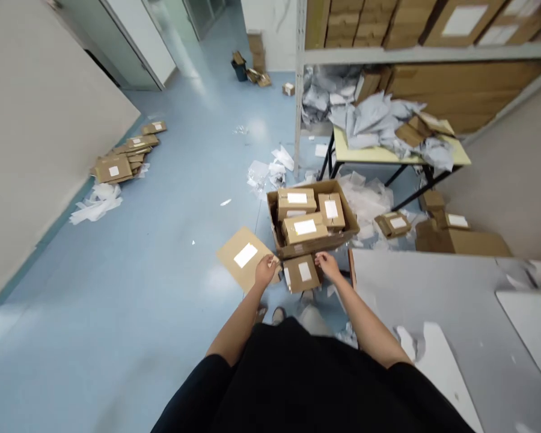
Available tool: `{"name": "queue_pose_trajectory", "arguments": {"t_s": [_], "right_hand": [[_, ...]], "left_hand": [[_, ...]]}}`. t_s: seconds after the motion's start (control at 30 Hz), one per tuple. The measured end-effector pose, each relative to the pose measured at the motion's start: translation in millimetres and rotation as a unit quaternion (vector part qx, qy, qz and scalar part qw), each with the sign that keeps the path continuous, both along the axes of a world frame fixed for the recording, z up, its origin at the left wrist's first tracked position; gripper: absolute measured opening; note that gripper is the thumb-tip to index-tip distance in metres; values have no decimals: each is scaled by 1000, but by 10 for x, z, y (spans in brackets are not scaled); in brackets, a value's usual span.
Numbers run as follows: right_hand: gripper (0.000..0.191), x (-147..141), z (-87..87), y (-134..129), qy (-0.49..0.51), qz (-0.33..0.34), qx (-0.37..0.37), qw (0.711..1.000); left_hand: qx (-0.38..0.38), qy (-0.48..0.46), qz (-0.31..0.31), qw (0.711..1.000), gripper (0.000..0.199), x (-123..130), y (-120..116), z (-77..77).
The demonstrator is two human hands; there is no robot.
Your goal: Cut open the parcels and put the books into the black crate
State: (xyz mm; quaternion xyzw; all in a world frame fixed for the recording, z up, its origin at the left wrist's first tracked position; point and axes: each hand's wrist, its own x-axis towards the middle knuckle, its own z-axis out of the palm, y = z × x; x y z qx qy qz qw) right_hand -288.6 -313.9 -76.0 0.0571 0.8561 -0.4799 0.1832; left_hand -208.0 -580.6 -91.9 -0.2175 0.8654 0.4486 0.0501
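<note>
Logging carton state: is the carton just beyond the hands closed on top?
No, the carton is open on top, with labelled boxes showing inside.

Brown boxes [297,238], white labels [305,227] — blue floor [184,300] — pale yellow table [374,156], black shirt [297,385]

White labels [305,271] — none readable.

I count three white-labelled brown cardboard boxes [307,234] showing in one open brown cardboard carton [318,243] — and two bare hands [264,273].
</note>
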Motion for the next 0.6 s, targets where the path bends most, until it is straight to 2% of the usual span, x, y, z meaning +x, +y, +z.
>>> {"name": "queue_pose_trajectory", "arguments": {"t_s": [0.1,0.2,0.27,0.47,0.6], "right_hand": [[24,-503,37,-14,16,18,9,1000],[25,-898,-112,8,30,24,13,999],[25,-1091,-324,46,21,14,32,999],[25,-1507,-1102,196,27,-17,123,992],[33,-1828,-1500,276,59,-9,182,981]], "left_hand": [[13,-5,43,999,27,-252,64,-122],[37,-8,65,997,26,-490,141,-320],[50,-23,86,995,26,-632,190,-462],[79,-65,105,989,31,-1092,274,-846],[88,-98,120,984,33,-1480,274,-1050]]}}
